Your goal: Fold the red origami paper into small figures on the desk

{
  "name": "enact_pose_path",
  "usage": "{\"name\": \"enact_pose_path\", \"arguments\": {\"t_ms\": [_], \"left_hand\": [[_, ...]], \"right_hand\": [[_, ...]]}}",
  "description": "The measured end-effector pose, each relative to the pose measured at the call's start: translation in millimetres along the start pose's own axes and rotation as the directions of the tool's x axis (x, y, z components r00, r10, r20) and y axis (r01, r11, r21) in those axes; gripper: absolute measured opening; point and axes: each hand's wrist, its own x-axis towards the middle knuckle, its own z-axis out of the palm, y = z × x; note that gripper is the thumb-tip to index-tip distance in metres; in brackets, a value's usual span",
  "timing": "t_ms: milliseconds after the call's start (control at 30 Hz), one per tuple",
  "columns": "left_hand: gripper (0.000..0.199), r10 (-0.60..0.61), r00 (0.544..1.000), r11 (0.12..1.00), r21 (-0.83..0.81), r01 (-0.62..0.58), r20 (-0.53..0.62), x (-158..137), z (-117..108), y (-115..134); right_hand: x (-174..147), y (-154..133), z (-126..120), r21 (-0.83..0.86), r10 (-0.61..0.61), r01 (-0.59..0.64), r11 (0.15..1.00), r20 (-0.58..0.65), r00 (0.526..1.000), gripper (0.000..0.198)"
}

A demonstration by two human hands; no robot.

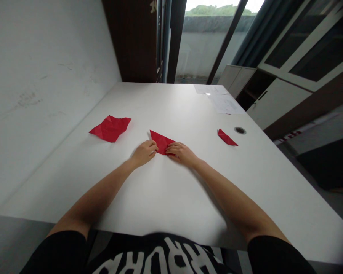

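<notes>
A folded sheet of red paper (pixel 162 141) lies on the white table in front of me, its pointed upper left corner lifted a little. My left hand (pixel 145 153) is at its lower left edge, fingers curled and closed on the paper there. Over the right part of the sheet is my right hand (pixel 183 153), its fingers bent on top and the thumb by the near edge. The fingers hide the right end of the paper.
An unfolded, creased red sheet (pixel 110 128) lies to the left. A small folded red paper piece (pixel 227 137) sits at the right, near a round cable hole (pixel 240 130). White printed sheets (pixel 224 102) lie at the far right. A wall (pixel 51 95) borders the table's left side.
</notes>
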Motion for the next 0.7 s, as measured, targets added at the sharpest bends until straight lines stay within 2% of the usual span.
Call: {"name": "enact_pose_path", "arguments": {"t_ms": [233, 400, 533, 700], "left_hand": [[0.032, -0.028, 0.999, 0.995, -0.094, 0.030, 0.017, -3.7, 8.6, -8.9], [0.027, 0.008, 0.996, 0.989, -0.147, 0.005, 0.089, -3.9, 10.9, -6.9], [0.022, -0.017, 0.993, 0.988, -0.154, 0.034, 0.115, -3.0, 10.5, -2.0], [0.015, -0.011, 0.998, 0.986, -0.166, 0.022, 0.070, 0.4, 9.6, 5.1]], "right_hand": [[0.0, -1.1, 4.3, 0.057, 0.045, -0.043, 0.997, -0.026, 0.999, 0.026], [0.9, -9.1, 6.2, 0.164, 0.198, -0.184, 0.969, -0.077, 0.977, 0.025], [2.4, -10.1, 7.0, 0.116, 0.351, -0.340, 0.933, -0.096, 0.932, 0.022], [6.8, -6.8, 12.1, 0.042, 0.533, -0.532, 0.846, -0.117, 0.838, 0.020]]}}
